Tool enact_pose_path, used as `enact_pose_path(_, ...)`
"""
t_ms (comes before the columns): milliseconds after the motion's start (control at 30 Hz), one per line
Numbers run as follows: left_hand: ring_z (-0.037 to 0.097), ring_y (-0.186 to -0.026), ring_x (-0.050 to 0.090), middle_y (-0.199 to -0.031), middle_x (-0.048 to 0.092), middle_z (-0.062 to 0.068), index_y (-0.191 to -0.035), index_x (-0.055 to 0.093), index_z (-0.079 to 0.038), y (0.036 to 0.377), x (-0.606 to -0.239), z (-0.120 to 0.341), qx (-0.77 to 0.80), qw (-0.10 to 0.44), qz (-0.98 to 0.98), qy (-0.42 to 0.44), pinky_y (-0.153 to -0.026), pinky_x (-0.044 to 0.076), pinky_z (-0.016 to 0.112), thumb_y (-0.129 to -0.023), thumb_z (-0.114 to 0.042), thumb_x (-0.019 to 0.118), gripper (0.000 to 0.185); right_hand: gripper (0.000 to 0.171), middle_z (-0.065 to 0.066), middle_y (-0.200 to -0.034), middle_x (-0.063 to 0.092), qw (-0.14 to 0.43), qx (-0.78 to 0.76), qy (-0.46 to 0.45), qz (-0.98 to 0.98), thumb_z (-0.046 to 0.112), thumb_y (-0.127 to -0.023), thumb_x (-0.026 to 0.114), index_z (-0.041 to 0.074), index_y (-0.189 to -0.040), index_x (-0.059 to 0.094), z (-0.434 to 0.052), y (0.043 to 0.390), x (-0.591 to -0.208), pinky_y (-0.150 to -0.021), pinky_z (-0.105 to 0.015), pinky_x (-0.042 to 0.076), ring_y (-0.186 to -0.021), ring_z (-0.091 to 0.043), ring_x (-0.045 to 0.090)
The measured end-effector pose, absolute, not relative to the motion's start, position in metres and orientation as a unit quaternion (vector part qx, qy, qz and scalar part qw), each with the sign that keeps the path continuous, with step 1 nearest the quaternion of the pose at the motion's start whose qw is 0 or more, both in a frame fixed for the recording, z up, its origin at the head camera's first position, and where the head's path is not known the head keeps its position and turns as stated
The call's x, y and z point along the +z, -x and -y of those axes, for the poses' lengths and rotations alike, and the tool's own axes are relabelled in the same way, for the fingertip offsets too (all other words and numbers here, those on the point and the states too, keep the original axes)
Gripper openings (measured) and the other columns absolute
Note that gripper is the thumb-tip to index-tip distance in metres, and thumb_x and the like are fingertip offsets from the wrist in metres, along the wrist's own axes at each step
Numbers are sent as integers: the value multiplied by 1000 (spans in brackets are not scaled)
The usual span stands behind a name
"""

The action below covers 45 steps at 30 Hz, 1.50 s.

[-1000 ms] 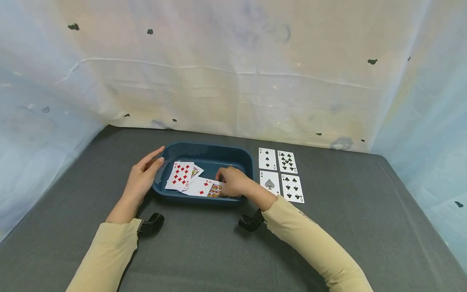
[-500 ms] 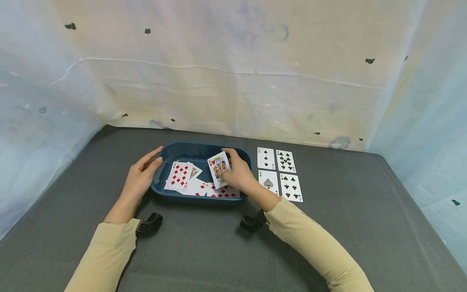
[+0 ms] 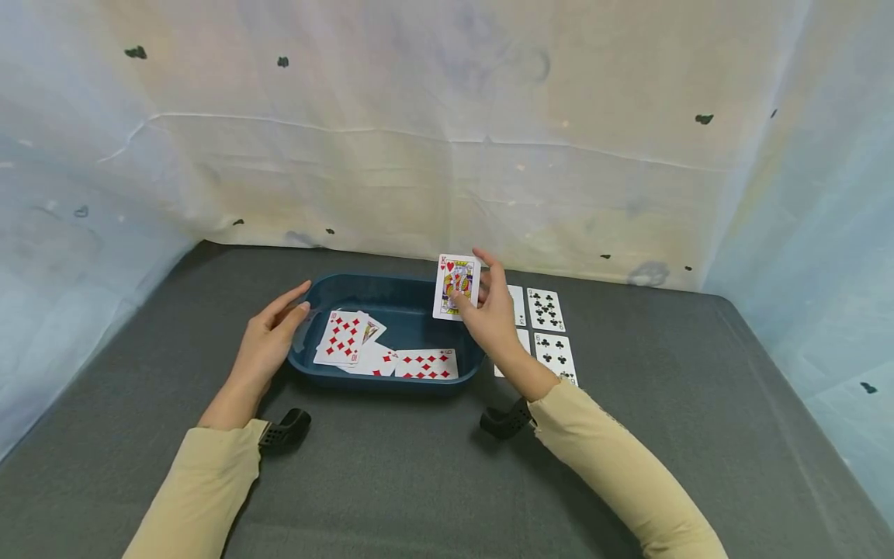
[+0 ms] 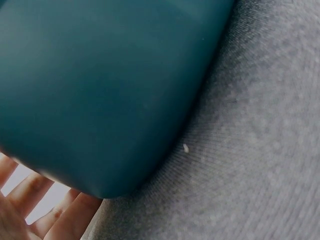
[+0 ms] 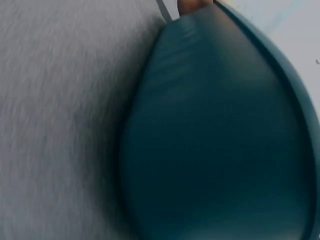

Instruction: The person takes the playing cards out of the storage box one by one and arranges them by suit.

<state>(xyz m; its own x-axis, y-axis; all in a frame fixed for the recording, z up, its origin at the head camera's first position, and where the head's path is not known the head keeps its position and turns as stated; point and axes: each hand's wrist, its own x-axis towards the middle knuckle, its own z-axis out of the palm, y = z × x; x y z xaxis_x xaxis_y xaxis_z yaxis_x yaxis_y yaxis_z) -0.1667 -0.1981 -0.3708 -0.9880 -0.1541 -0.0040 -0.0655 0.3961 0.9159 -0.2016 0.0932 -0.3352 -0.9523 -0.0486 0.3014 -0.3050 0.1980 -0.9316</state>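
King of hearts (image 3: 459, 272) raised in the right hand (image 3: 494, 314)

On my head feed the card is at the frame's centre, face to the camera, pinched between thumb and fingers, overlapping the upper-right part of the blue tray (image 3: 377, 383). The left hand (image 3: 268, 338), left of centre, rests extended fingers against the tray's left end. In the tray's lower left I see a ten of diamonds (image 3: 342, 340) over a face card (image 3: 373, 329); another diamond card (image 3: 427, 365) lies lower right. Further right, a nine of clubs (image 3: 545, 310) lies above a six of clubs (image 3: 555, 354) on grey cloth (image 3: 377, 481), beside two partly hidden cards (image 3: 518, 303).
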Motion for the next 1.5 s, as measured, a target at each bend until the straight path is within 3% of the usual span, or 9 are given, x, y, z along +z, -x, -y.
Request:
enact_pose_path(367, 36, -132, 41, -149, 40, 17, -149, 36, -30, 167, -370, 198, -541, 46, 836, -72, -107, 31, 60, -100, -46, 42, 52, 67, -21, -112, 53, 137, 607, -85, 778, -6, -89, 58, 12, -147, 31, -144, 211, -340, -67, -17, 54, -95, -31, 65)
enact_pose_path(667, 37, -134, 40, -150, 38, 17, -149, 36, -31, 167, -369, 199, -541, 45, 836, -77, -108, 31, 60, -100, -46, 43, 52, 63, -20, -114, 55, 143, 526, -44, 837, 0, -93, 55, 15, -149, 28, -199, 217, -355, -63, -13, 49, -98, -33, 63)
enact_pose_path(933, 36, -134, 38, -151, 37, 16, -149, 35, -31, 166, -369, 200, -543, 42, 835, -76, -108, 29, 60, -100, -48, 43, 53, 63, -22, -110, 59, 166, 414, -6, 895, 5, -91, 56, 11, -147, 29, -245, 230, -368, -60, -16, 44, -86, -31, 62)
enact_pose_path(1100, 37, -136, 37, -151, 37, 15, -149, 35, -31, 166, -369, 199, -541, 41, 837, -75, -108, 29, 61, -100, -47, 42, 52, 64, -25, -113, 58, 120, 404, 20, 906, 6, -92, 56, 9, -149, 26, -271, 238, -372, -60, -17, 44, -87, -29, 60)
enact_pose_path(1333, 37, -137, 36, -151, 37, 14, -149, 35, -30, 166, -370, 198, -543, 42, 836, -70, -109, 27, 61, -100, -47, 42, 53, 66, -32, -115, 56, 44, 431, 23, 901, 4, -91, 59, -1, -148, 25, -293, 244, -374, -60, -16, 45, -73, -3, 54)
enact_pose_path(1400, 37, -137, 36, -151, 37, 14, -149, 35, -30, 166, -370, 198, -543, 43, 836, -68, -109, 27, 61, -100, -47, 42, 53, 66, -32, -114, 57, 31, 417, 27, 908, 6, -91, 61, -1, -147, 27, -296, 246, -374, -61, -17, 45, -73, -5, 55)
enact_pose_path(1500, 36, -137, 36, -151, 38, 14, -149, 35, -29, 166, -370, 198, -544, 43, 835, -69, -109, 27, 60, -100, -48, 42, 53, 66, -30, -117, 57, 15, 385, 30, 922, 10, -91, 63, -1, -146, 29, -299, 248, -373, -64, -21, 45, -85, -18, 58)
